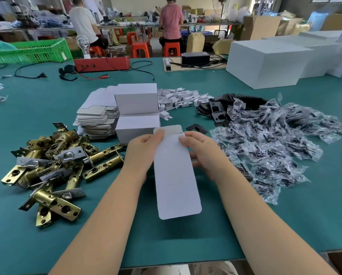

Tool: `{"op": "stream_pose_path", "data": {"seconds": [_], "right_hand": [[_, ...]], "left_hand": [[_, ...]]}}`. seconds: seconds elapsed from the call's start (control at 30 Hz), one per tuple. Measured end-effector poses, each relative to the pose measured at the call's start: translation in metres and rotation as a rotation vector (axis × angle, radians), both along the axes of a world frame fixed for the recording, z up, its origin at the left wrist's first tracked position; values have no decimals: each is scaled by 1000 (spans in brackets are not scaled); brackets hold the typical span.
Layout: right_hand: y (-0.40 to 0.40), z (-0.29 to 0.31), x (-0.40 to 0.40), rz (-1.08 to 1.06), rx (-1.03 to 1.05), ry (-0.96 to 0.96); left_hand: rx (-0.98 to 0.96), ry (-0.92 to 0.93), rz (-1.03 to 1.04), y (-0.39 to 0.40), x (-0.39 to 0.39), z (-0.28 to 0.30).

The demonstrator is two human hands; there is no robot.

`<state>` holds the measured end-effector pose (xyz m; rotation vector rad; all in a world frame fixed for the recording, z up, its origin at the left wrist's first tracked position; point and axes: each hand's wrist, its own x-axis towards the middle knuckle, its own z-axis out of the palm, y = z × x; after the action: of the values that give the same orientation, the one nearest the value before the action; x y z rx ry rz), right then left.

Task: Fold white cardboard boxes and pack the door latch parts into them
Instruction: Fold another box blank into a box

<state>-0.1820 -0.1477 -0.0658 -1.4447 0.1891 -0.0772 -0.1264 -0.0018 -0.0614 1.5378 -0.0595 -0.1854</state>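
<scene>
Flat white box [176, 175] gripped by both hands, unfilled.

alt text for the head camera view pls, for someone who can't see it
Two bare hands, left hand and right hand, hold a flat unfolded white cardboard box blank above a green table. A pile of brass door latch bolts lies to the left, clear bags of black screws to the right, and a stack of flat white box blanks behind.
</scene>
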Motion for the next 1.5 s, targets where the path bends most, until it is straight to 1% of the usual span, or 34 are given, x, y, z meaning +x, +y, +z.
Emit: {"op": "stream_pose_path", "data": {"seconds": [0.1,0.23,0.3,0.4,0.5,0.6,0.67,0.8,0.83,0.9,0.97,1.03,1.1,1.2,1.27,1.33,1.4,1.47,1.5], "right_hand": [[0,2,-1,-88,-62,32],[-2,3,-1,-83,-70,67],[-2,3,0,-76,-80,54],[-2,0,1,-41,-117,39],[-3,-4,2,-60,-155,57],[-4,-5,5,-114,-263,80],[-5,-4,6,-134,-252,68],[-6,-6,3,-168,-276,91],[-6,-6,3,-170,-267,105],[-7,-1,3,-149,-181,139],[-6,5,3,-127,69,179],[-7,9,-1,-100,263,120],[-9,6,0,-38,341,20],[-14,3,0,-8,434,-79],[-13,1,2,-26,445,-134],[-8,-2,3,-55,418,-167],[-5,-5,4,-116,390,-150],[-6,-7,5,-181,417,-120],[-7,-7,6,-214,439,-116]], "left_hand": [[-112,151,4,-1,1,4],[-156,187,-66,-3,3,3],[-180,221,-102,-1,6,3],[-180,281,-242,5,8,4],[-168,251,-339,9,8,3],[-148,192,-472,10,7,3],[-165,215,-578,11,7,3],[-34,209,-531,7,6,2],[-34,229,-506,7,6,1],[-114,278,-429,8,5,0],[-253,298,-331,9,6,1],[-430,273,-203,9,8,5],[-541,158,-64,10,11,7],[-598,-39,58,14,12,8],[-594,-65,36,15,12,7],[-548,-7,-40,16,13,8],[-487,56,-151,15,13,8],[-426,47,-244,12,10,8],[-401,38,-258,9,8,7]]}}
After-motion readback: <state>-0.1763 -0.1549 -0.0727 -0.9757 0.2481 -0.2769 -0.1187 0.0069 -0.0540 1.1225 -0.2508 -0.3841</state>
